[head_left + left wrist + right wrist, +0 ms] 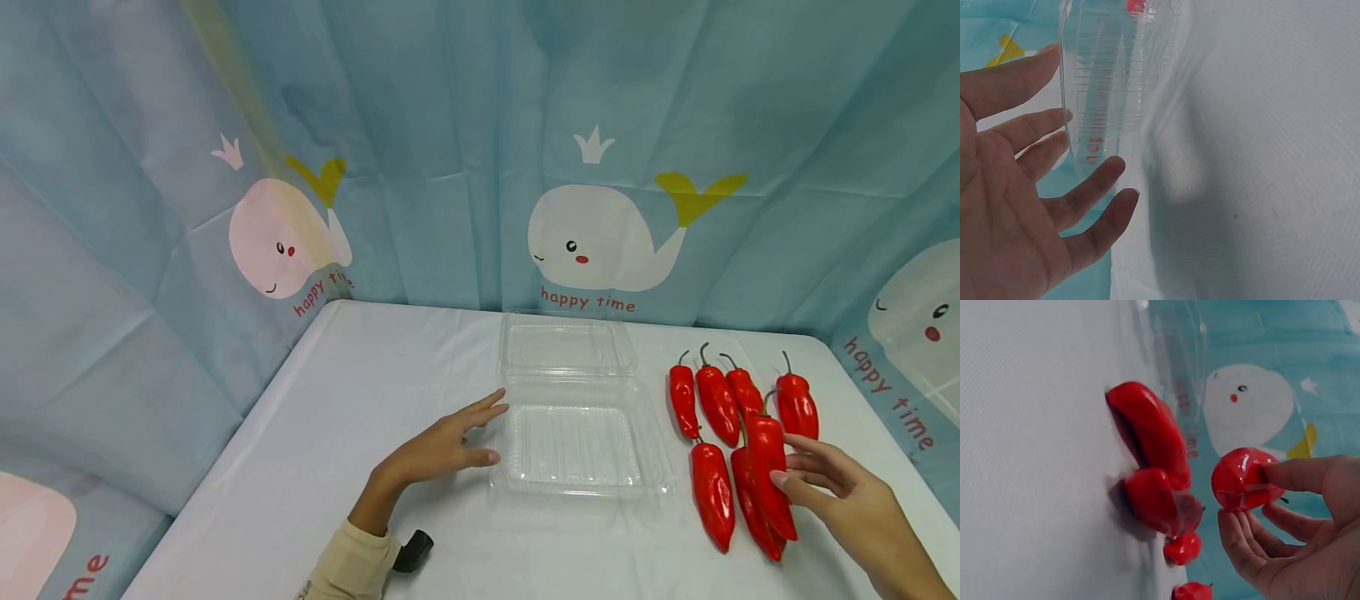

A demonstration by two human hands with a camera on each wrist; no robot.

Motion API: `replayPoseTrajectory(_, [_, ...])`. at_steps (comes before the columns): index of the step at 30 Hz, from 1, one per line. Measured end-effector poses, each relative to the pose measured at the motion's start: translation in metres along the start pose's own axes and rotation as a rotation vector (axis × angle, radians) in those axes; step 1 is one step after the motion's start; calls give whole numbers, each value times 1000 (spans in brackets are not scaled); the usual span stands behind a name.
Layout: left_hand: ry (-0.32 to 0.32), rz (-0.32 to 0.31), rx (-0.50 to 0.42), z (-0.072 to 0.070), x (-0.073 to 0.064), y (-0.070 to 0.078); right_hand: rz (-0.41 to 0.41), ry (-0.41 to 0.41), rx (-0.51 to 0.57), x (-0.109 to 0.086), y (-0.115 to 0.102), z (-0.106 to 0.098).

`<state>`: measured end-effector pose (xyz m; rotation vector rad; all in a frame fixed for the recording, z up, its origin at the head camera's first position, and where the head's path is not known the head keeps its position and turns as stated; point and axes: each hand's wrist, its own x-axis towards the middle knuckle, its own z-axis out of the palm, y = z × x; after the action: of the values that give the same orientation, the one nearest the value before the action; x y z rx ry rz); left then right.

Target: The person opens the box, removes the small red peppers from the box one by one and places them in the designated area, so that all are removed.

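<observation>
My right hand (843, 492) pinches a glossy red chili pepper (767, 467) between thumb and fingers, with its green stem pointing away from me. In the right wrist view this pepper (1242, 480) is seen end-on, lifted apart from the others. Several more red peppers (712, 492) lie on the table around and beneath it. At the left side of a clear plastic clamshell box (660, 467), my left hand (450, 446) is spread, fingertips close to the rim. The left wrist view shows its fingers extended beside the box wall (1069, 81), holding nothing. The box lies opened, its lid (566, 346) folded back.
A white cloth covers the table (360, 367). Blue curtains (450, 150) printed with whales hang along the back and both sides. At the far right of the pile, a single pepper (797, 406) lies just beyond my right hand.
</observation>
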<state>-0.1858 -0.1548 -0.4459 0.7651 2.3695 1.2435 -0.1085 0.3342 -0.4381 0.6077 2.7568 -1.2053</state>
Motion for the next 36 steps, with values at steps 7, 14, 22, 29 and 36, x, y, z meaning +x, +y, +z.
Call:
replayPoseTrajectory(7, [-2, -2, 4, -1, -1, 1, 81, 3, -7, 8, 15, -3])
replayPoseTrajectory(14, [-3, 0, 5, -1, -1, 1, 112, 0, -21, 20, 36, -6])
replayPoseTrajectory(22, [2, 0, 10, -1, -1, 0, 167, -34, -37, 26, 49, -10])
replayPoseTrajectory(29, [1, 1, 3, -1, 0, 0, 178, -60, -70, 27, 55, -13])
replayPoseTrajectory(36, [4, -7, -10, 1, 0, -1, 188, -102, -79, 31, 66, -16])
